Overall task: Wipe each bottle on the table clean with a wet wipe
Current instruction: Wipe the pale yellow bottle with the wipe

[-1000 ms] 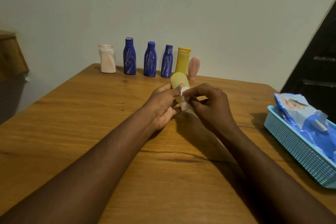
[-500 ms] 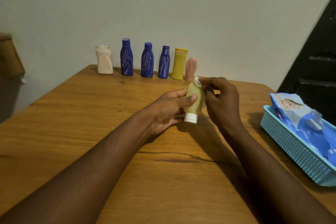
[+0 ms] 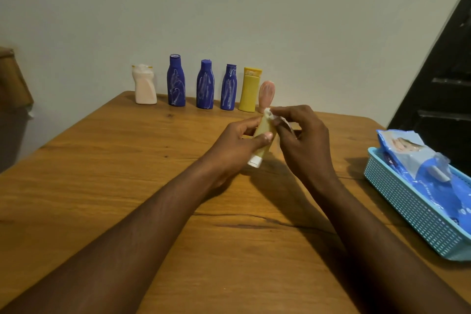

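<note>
My left hand (image 3: 237, 146) grips a small pale yellow tube (image 3: 263, 130), tilted with its white cap (image 3: 254, 161) pointing down toward me. My right hand (image 3: 302, 140) pinches a crumpled white wet wipe (image 3: 270, 114) against the tube's upper end. Along the table's far edge stand a white bottle (image 3: 144, 84), three blue bottles (image 3: 176, 81) (image 3: 205, 84) (image 3: 229, 87) streaked with white, a yellow bottle (image 3: 249, 89) and a pink tube (image 3: 266, 94).
A light blue plastic basket (image 3: 407, 209) sits at the table's right edge and holds a blue pack of wet wipes (image 3: 418, 160). The wooden table (image 3: 127, 186) backs onto a pale wall. A dark staircase rises at the far right.
My left hand has tilted the pale yellow tube so its cap swings toward me. The right hand stays at the tube's upper end, with more of the wipe showing now.
</note>
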Motion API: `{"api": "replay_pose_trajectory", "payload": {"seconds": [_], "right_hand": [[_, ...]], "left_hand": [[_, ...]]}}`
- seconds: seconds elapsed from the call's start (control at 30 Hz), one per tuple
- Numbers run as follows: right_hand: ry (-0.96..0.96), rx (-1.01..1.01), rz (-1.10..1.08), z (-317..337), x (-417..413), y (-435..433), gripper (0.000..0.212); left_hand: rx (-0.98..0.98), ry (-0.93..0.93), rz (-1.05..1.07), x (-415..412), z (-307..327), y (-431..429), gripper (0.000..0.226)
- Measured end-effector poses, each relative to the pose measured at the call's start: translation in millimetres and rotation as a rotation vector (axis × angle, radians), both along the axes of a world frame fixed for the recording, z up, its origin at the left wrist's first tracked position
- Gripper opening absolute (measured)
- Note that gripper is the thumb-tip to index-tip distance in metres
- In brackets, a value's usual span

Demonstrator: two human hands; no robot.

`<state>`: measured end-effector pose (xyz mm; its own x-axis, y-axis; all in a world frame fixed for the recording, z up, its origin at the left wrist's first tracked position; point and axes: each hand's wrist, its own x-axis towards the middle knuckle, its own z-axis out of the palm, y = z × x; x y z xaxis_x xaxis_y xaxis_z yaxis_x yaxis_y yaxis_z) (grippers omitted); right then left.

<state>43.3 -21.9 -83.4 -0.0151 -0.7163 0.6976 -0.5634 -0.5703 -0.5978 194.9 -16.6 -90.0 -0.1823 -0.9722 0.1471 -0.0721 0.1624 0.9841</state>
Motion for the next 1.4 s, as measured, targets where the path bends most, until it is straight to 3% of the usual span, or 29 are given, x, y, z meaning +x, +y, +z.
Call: {"api": "replay_pose_trajectory", "payload": {"seconds": [0.1, 0.17, 0.37, 0.53, 0.63, 0.87, 1.23, 1.4], "right_hand": [[0.164, -0.036, 0.020, 0, 3, 1, 0.031], [0.170, -0.023, 0.026, -1, 5, 0, 0.030], [-0.164, 0.126, 0.100, 1, 0, -2, 0.029], [-0.521, 0.461, 0.308, -1, 4, 2, 0.031], [-0.625, 0.561, 0.378, -2, 4, 2, 0.034], [-0.609, 0.589, 0.361, -6, 5, 6, 0.025], [-0.784, 0.382, 0.264, 3, -7, 2, 0.024], [-0.799, 0.453, 0.320, 0, -3, 2, 0.021]], "left_hand": [[-0.086, -0.099, -0.001, -2, -2, 2, 0.031], [-0.142, -0.135, 0.042, -3, -3, 2, 0.032], [-0.189, -0.115, 0.123, -2, -2, 2, 0.047], [-0.144, 0.009, 0.171, 0, 0, 1, 0.046], [-0.069, 0.074, 0.198, 2, 0, -1, 0.045], [0.148, 0.359, 0.193, 5, 3, -3, 0.045], [0.240, 0.253, -0.034, 5, 6, 3, 0.044], [0.213, 0.330, 0.062, 4, 5, 0, 0.044]]}}
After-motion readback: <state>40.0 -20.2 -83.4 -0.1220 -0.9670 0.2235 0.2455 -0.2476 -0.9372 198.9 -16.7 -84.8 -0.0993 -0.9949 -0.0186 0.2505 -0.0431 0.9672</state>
